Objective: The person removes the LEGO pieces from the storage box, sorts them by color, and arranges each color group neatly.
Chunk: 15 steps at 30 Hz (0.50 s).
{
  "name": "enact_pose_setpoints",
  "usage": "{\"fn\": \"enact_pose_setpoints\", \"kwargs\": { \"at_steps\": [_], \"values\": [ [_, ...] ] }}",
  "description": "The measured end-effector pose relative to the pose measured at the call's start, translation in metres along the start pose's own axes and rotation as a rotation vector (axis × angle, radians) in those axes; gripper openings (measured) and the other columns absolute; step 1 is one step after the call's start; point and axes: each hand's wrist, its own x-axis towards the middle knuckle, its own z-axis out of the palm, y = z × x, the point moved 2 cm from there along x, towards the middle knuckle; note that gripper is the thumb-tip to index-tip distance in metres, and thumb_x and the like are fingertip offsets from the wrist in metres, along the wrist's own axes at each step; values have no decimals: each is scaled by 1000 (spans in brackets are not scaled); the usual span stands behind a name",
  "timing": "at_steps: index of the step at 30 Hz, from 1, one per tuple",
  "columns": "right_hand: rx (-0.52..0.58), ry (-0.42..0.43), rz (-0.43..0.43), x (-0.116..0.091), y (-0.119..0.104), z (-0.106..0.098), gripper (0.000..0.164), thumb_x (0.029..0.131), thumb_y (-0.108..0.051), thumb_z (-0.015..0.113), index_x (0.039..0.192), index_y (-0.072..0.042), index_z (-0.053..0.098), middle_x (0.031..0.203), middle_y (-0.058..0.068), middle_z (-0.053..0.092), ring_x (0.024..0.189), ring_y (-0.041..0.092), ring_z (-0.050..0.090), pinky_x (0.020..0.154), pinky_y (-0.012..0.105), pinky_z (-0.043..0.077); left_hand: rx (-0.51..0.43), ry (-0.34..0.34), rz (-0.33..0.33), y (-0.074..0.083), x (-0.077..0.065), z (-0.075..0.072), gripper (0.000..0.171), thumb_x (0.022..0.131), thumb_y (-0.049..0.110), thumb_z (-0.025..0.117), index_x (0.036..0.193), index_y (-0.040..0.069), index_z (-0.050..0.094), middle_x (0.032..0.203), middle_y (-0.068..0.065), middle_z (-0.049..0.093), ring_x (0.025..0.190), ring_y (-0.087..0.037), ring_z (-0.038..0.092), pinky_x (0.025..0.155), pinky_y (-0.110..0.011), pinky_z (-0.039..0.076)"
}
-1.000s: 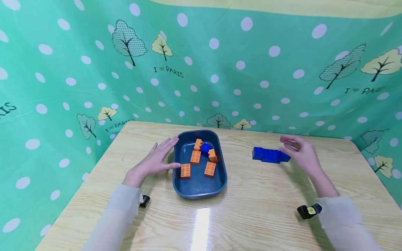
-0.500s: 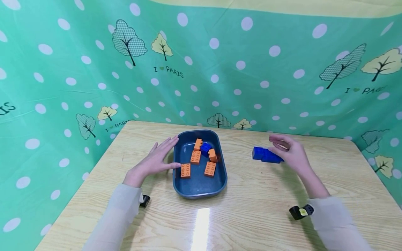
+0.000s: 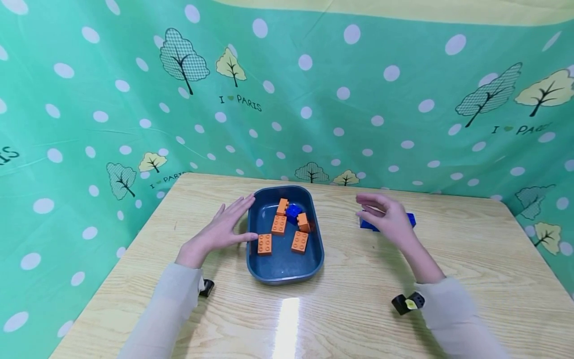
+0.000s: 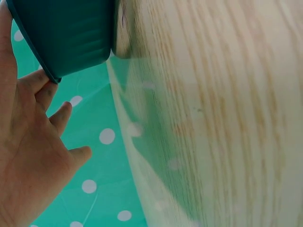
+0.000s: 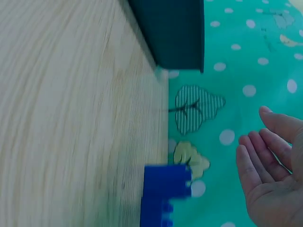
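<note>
My left hand (image 3: 221, 230) rests its spread fingertips along the left rim of a dark blue plastic bin (image 3: 285, 277). The left wrist view shows those fingertips right at the bin's edge. Several orange toy bricks (image 3: 265, 245) and a blue brick (image 3: 293, 213) lie inside. To the right, a row of joined blue bricks (image 3: 411, 220) lies on the table, its middle hidden behind my right hand (image 3: 389, 222). That hand hovers over the row with loosely bent fingers and holds nothing. In the right wrist view, the blue bricks (image 5: 165, 182) appear apart from the palm.
A light wooden table (image 3: 350, 309) carries everything, with a bright glare strip near its front. A green dotted cloth (image 3: 305, 104) hangs behind and to the left. Each wrist wears a small black camera (image 3: 408, 302).
My right hand has moved left across the blue row, from its right end toward its left end. The left hand, the bin and the bricks stay where they were.
</note>
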Motion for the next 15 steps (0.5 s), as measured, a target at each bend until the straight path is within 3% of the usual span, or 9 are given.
{"fn": "enact_pose_setpoints", "kwargs": {
  "at_steps": [5, 15],
  "values": [
    [6, -43, 8, 5, -8, 22, 43, 92, -6, 69, 133, 4, 58, 135, 25, 60, 128, 36, 58, 98, 16, 51, -8, -1, 1, 0, 0, 0, 99, 87, 51, 72, 162, 20, 15, 170, -2, 13, 156, -37, 11, 123, -67, 1],
    [54, -135, -9, 12, -29, 71, 47, 92, -6, 70, 136, 2, 56, 140, 22, 58, 133, 34, 56, 109, 36, 48, -2, -1, 8, 0, 0, 0, 100, 86, 55, 71, 162, 20, 16, 170, -3, 13, 156, -38, 11, 123, -67, 2]
  ]
}}
